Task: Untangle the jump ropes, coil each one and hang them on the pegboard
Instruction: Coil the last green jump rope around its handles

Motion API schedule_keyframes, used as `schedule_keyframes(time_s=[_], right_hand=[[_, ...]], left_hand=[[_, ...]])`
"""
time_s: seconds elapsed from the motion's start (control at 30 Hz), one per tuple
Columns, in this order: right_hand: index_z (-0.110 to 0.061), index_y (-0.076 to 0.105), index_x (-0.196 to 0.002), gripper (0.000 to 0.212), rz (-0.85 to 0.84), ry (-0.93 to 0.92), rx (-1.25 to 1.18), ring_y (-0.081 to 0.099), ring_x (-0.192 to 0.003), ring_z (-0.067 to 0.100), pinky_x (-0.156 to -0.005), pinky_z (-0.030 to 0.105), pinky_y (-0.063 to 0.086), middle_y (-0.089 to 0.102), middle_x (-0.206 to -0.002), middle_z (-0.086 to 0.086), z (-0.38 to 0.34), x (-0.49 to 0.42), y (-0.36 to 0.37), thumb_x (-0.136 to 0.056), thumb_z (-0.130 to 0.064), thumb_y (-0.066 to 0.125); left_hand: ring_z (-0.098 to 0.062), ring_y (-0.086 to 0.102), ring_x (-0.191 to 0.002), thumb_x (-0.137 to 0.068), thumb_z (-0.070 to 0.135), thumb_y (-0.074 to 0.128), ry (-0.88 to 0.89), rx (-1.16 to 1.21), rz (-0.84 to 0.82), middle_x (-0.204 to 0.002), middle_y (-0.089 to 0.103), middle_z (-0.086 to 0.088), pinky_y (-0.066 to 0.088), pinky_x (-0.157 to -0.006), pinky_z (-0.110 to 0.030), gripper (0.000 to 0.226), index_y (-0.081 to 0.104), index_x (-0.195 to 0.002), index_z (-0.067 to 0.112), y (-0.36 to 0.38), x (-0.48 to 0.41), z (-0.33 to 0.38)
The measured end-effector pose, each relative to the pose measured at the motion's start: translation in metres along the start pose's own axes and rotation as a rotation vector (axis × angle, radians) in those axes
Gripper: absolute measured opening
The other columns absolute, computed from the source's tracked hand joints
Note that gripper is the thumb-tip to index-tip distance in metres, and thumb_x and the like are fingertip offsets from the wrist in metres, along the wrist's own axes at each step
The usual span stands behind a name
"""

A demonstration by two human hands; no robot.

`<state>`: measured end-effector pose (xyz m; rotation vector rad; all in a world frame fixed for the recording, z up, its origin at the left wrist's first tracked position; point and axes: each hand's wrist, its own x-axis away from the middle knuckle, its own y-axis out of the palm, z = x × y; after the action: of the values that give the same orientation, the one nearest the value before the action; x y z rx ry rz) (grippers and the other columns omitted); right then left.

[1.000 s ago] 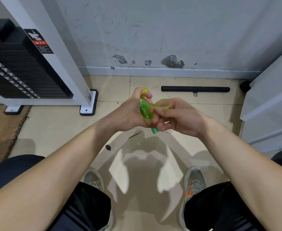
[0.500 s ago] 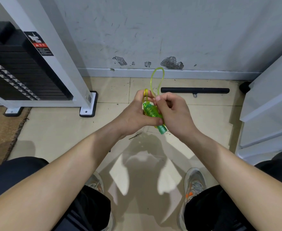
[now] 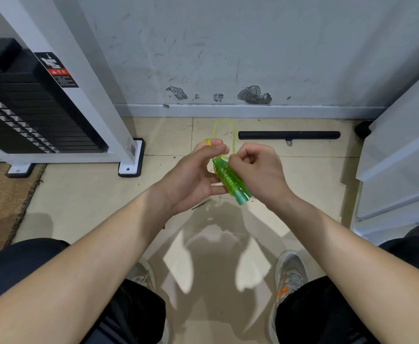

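1. The left hand (image 3: 191, 175) is gripping the green rope (image 3: 228, 177) from the left, its fingers lying under the bundle and its thumb and forefinger pinching a strand at the top
2. The right hand (image 3: 258, 170) is curling into a fist against the bundle's right side and pinching the strand just above it
3. The rope is sitting between both hands in the air, wound in tight turns round its handles (image 3: 240, 198), whose ends are pointing down and to the right
4. A loose loop (image 3: 224, 122) is standing up above the hands
5. Below, the floor (image 3: 79, 194) is carrying a black bar (image 3: 289, 135) along its far edge by the wall (image 3: 228, 45), a weight stack (image 3: 29, 115) at the far left corner and a mat (image 3: 0, 194) on the left edge
6. Two grey shoes (image 3: 290, 276) are resting at the near edge
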<state>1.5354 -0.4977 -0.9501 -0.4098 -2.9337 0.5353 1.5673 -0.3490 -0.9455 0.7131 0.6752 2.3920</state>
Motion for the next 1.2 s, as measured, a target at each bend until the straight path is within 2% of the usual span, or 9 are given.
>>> schedule_keyframes(time_s=[0.1, 0.23, 0.37, 0.43, 0.57, 0.7, 0.8, 1.03, 1.2], right_hand=[[-0.012, 0.064, -0.075, 0.017, -0.078, 0.107, 0.052, 0.050, -0.060, 0.012, -0.061, 0.028, 0.040, 0.054, -0.063, -0.004, 0.000, -0.006, -0.005, -0.086, -0.026, 0.063], [-0.023, 0.063, -0.101, 0.015, -0.190, 0.252, -0.028, 0.060, -0.075, 0.015, -0.072, 0.034, 0.048, 0.064, -0.080, 0.000, -0.003, -0.015, -0.014, -0.088, -0.031, 0.063], [-0.023, 0.052, -0.124, 0.039, -0.262, 0.232, 0.017, 0.054, -0.052, 0.004, -0.055, 0.024, 0.039, 0.060, -0.063, -0.006, -0.007, -0.020, -0.020, -0.087, -0.018, 0.064], [-0.025, 0.049, -0.130, 0.043, -0.313, 0.255, -0.051, 0.054, -0.053, 0.007, -0.059, 0.028, 0.041, 0.059, -0.062, -0.003, -0.007, -0.022, -0.022, -0.089, -0.015, 0.058], [-0.031, 0.057, -0.119, 0.021, -0.279, 0.175, -0.115, 0.055, -0.058, 0.016, -0.060, 0.032, 0.043, 0.058, -0.066, 0.005, -0.006, -0.021, -0.022, -0.100, -0.035, 0.052], [-0.026, 0.065, -0.097, 0.032, -0.115, 0.016, 0.044, 0.058, -0.054, 0.014, -0.050, 0.031, 0.049, 0.063, -0.072, 0.004, 0.000, -0.016, -0.012, -0.104, -0.046, 0.040], [-0.020, 0.069, -0.095, 0.036, -0.056, 0.076, -0.132, 0.061, -0.063, 0.016, -0.057, 0.034, 0.051, 0.066, -0.079, -0.001, 0.001, -0.017, -0.009, -0.105, -0.041, 0.042], [-0.020, 0.071, -0.110, 0.022, -0.289, 0.211, -0.479, 0.059, -0.082, 0.017, -0.080, 0.031, 0.047, 0.069, -0.091, -0.004, 0.004, -0.022, -0.015, -0.103, -0.029, 0.053], [-0.007, 0.070, -0.106, 0.014, -0.196, 0.162, -0.627, 0.058, -0.071, 0.021, -0.065, 0.028, 0.053, 0.063, -0.080, 0.003, 0.003, -0.019, -0.013, -0.099, -0.012, 0.059]], left_hand=[[-0.024, 0.064, -0.073, -0.079, 0.024, 0.065, -0.022, -0.030, 0.041, -0.107, 0.051, 0.003, 0.058, -0.082, -0.048, 0.038, 0.051, -0.114, 0.023, 0.002, 0.000, -0.003], [-0.024, 0.065, -0.078, -0.079, 0.025, 0.063, -0.018, -0.063, 0.024, -0.104, 0.051, 0.001, 0.058, -0.076, -0.042, 0.036, 0.053, -0.113, 0.021, 0.004, 0.001, -0.004], [-0.028, 0.063, -0.086, -0.079, 0.026, 0.062, -0.015, -0.124, 0.003, -0.096, 0.060, 0.003, 0.058, -0.084, -0.046, 0.035, 0.054, -0.112, 0.019, 0.005, 0.000, -0.006], [-0.028, 0.065, -0.089, -0.080, 0.025, 0.062, -0.012, -0.130, 0.003, -0.092, 0.062, 0.004, 0.057, -0.084, -0.046, 0.033, 0.056, -0.111, 0.019, 0.004, 0.001, -0.007], [-0.026, 0.066, -0.088, -0.082, 0.026, 0.060, -0.017, -0.130, -0.003, -0.090, 0.060, 0.005, 0.056, -0.082, -0.045, 0.027, 0.057, -0.107, 0.019, 0.002, 0.001, -0.007], [-0.024, 0.067, -0.081, -0.079, 0.030, 0.060, -0.040, -0.154, -0.013, -0.094, 0.055, 0.004, 0.056, -0.076, -0.041, 0.024, 0.058, -0.101, 0.020, 0.006, 0.000, -0.010], [-0.021, 0.065, -0.076, -0.072, 0.032, 0.067, -0.056, -0.174, -0.017, -0.098, 0.054, 0.003, 0.056, -0.075, -0.041, 0.032, 0.060, -0.101, 0.021, 0.008, -0.001, -0.014], [-0.023, 0.060, -0.079, -0.074, 0.034, 0.058, -0.062, -0.160, -0.036, -0.089, 0.059, 0.005, 0.055, -0.073, -0.039, 0.023, 0.067, -0.091, 0.022, 0.007, 0.001, -0.008], [-0.024, 0.057, -0.078, -0.081, 0.038, 0.053, -0.075, -0.117, -0.057, -0.098, 0.055, 0.000, 0.054, -0.082, -0.043, 0.026, 0.061, -0.097, 0.019, 0.005, 0.001, -0.009]])
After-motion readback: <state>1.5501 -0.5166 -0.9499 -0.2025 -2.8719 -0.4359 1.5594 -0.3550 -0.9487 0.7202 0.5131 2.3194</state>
